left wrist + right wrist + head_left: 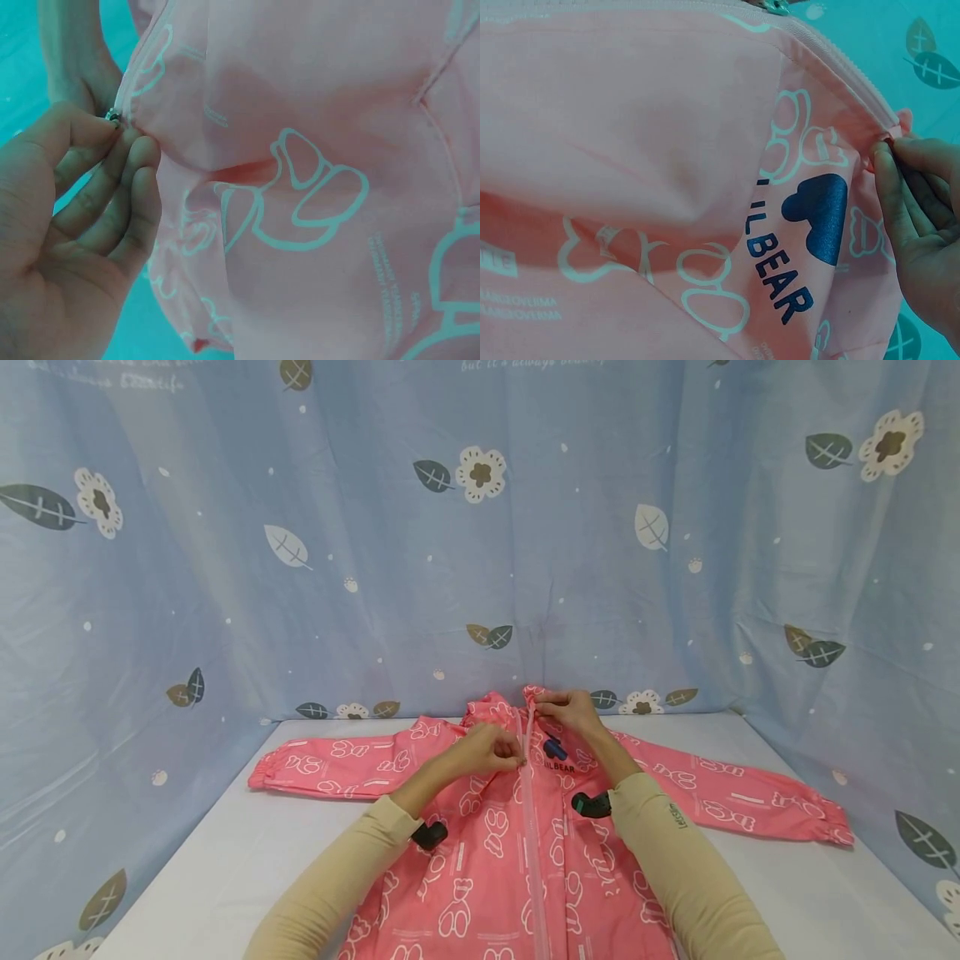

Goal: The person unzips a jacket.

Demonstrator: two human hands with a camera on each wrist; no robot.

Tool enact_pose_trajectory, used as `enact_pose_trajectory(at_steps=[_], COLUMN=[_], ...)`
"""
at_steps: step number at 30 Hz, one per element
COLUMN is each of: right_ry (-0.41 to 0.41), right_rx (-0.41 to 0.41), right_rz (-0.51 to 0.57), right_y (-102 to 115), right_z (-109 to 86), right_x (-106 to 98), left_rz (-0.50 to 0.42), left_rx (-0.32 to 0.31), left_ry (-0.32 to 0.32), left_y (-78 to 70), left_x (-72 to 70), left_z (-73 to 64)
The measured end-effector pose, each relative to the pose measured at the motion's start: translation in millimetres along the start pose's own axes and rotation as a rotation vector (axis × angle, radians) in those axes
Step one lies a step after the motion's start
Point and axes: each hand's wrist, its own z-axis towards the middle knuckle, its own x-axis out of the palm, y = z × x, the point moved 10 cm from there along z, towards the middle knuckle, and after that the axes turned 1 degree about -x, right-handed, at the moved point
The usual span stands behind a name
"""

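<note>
A pink jacket (495,860) with white bear outlines lies spread on the table, collar at the far side. Its front zipper is joined up to chest height and parts above that. My left hand (491,750) pinches the small zipper slider (114,116) between thumb and fingertips. Up at the collar, my right hand (573,712) pinches the top edge of the jacket's right-side front, beside the zipper teeth (855,75). A dark blue bear print (817,217) with lettering shows below that hand.
The jacket's sleeves (750,793) stretch out to both sides on the white table (202,877). A blue curtain (390,568) with leaves and flowers stands behind and at both sides. Black wrist cameras (592,805) sit close above the jacket.
</note>
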Motion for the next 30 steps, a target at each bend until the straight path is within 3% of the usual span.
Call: enact_pose_trajectory(at_steps=[18,30], right_ry=[-0.005,0.003], right_rx=[-0.002,-0.019], right_rz=[-0.043,-0.005], right_y=[-1,3], right_z=[-1.5,-2.7], right_x=[-1,-1], left_rz=[-0.122,-0.146], left_rx=[0.005,0.082], left_ry=[0.058,0.115], left_y=[-6.4,-31.4], left_x=[7.1,8.9], left_z=[-13.7,-23.3])
